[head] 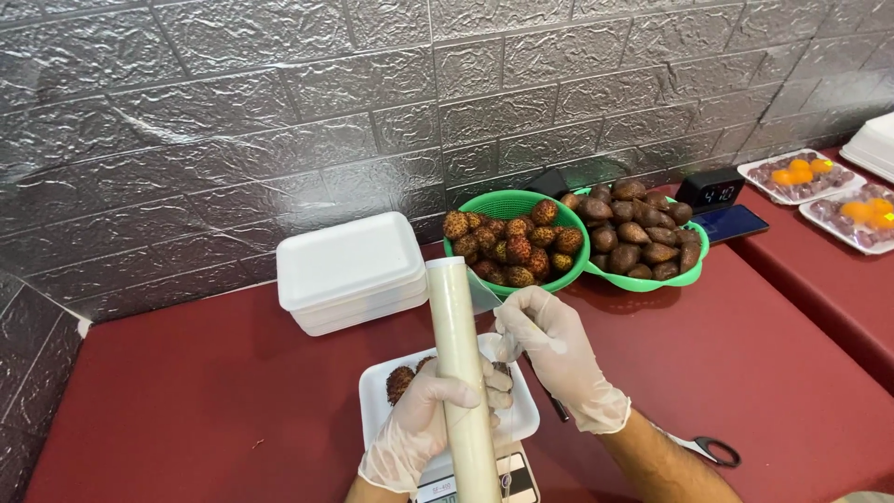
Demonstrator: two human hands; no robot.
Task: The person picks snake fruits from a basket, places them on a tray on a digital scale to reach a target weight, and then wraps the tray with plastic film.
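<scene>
The left hand [424, 424], gloved, is clenched around the upright roll of cling film [463, 373], gripping it low down, while the gloved right hand [554, 349] pinches the loose sheet of film [486, 291] between fingers and thumb just beside the roll. Under both hands sits a white foam tray [377, 401] with a few rambutans in it, resting on a small scale [507, 480] at the table's near edge. To do this pull well, I judge the roll should stay steady and vertical, the film drawn evenly sideways so it does not bunch or cling to itself before it clears the tray. The near edge is tight: the scale sits right at it, and black-handled scissors [712, 450] lie on the table near the right forearm. To the left, the red table [186, 391] offers open room. Farther back, a stack of white foam boxes [349, 270] stands behind the tray, and beyond the roll two green baskets, one of rambutans [512, 244] and one of snake fruit [638, 237], limit forward reach. Wrapped fruit trays [801, 175] lie far right.
</scene>
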